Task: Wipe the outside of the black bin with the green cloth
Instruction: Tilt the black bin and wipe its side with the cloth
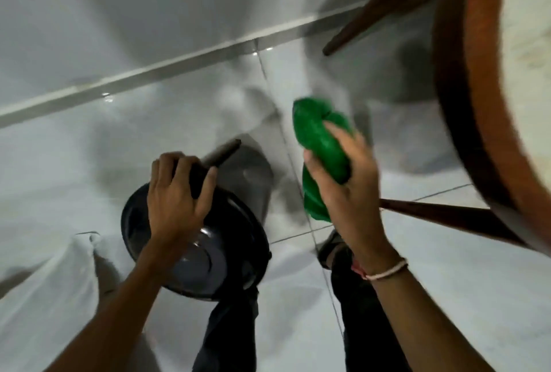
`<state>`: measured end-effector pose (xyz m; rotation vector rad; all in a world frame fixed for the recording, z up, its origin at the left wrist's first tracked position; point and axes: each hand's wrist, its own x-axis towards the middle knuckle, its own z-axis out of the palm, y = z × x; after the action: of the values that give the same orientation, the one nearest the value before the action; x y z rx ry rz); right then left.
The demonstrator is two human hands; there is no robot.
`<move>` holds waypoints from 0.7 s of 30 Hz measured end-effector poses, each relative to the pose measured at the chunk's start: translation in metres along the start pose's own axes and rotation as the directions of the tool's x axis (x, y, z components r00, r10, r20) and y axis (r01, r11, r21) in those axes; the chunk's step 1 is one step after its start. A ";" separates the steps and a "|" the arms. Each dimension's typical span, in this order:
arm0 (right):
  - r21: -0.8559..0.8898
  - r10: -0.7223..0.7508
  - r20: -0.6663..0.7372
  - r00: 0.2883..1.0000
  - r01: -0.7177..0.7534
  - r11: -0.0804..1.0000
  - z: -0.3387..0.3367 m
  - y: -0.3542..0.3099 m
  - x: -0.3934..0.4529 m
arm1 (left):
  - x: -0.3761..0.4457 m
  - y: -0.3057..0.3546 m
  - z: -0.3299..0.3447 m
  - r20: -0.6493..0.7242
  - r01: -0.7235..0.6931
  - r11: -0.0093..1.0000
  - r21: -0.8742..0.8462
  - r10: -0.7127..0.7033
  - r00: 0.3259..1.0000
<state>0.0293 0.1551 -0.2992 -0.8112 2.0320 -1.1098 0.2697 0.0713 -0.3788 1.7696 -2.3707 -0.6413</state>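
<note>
Glossy grey floor tiles (89, 178) meet a plain wall (119, 14).

The floor (89, 169) is pale, glossy tile with thin dark grout lines (322, 252) crossing near the middle and right. At the far side it meets a pale wall along a light skirting strip (167, 66) running from near left to far right. Dark wooden table legs (372, 11) stand on the tiles at the far right and right. A sandalled foot (331, 245) rests on the floor near the centre. At near left a white cloth (59, 276) lies across the tiles.
</note>
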 end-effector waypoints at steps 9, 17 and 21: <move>0.020 0.040 0.486 0.873 -0.057 0.998 0.158 0.051 -0.042 | -0.015 -0.069 -0.028 -0.013 -0.005 0.993 -0.120 0.003 1.000; -0.067 -0.028 0.455 0.890 0.066 0.996 0.168 0.059 -0.013 | 0.024 -0.067 -0.028 -0.031 -0.073 0.987 -0.142 0.069 0.997; -0.120 0.178 0.336 0.925 -0.146 0.982 0.188 0.104 0.026 | 0.025 -0.077 -0.026 -0.064 -0.082 0.981 -0.177 0.072 0.995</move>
<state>0.1423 0.0963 -0.4740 -0.8048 1.8239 -0.7254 0.3391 0.0232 -0.3895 1.5927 -2.2520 -0.7563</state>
